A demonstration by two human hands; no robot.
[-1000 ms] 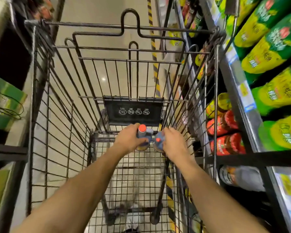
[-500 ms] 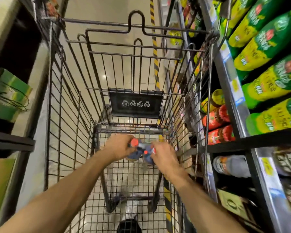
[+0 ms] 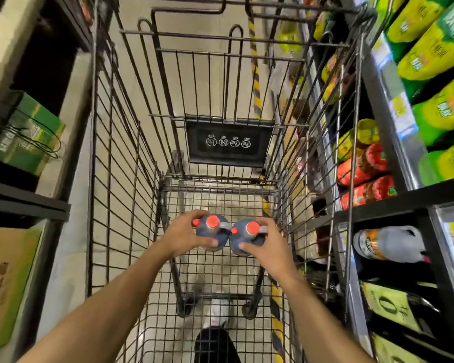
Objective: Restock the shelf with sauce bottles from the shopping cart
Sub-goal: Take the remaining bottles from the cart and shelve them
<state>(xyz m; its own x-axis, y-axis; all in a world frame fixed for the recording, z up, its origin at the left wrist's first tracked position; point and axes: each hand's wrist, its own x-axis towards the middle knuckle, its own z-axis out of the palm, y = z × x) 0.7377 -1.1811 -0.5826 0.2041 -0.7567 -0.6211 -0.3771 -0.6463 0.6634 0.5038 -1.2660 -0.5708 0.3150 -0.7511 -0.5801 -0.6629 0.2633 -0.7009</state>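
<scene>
Hands reach inside shopping cart [image 3: 131, 142]; left hand [image 3: 184, 235] grips left sauce bottle [image 3: 212, 233]; right hand [image 3: 266, 244] grips right sauce bottle [image 3: 245, 235]; bottles upright, touching, above cart floor; shelf [image 3: 404, 195] at right.

Two bottles [image 3: 227, 235] (side by side) inside cart [image 3: 121, 142].

A pale glossy tiled floor [image 3: 210, 82] with a yellow-black hazard stripe [image 3: 255, 82] runs toward 12 o'clock, green cartons [image 3: 26, 134] on dark racking at 9 o'clock and green-yellow packets [image 3: 430, 56] at 2 o'clock.
</scene>
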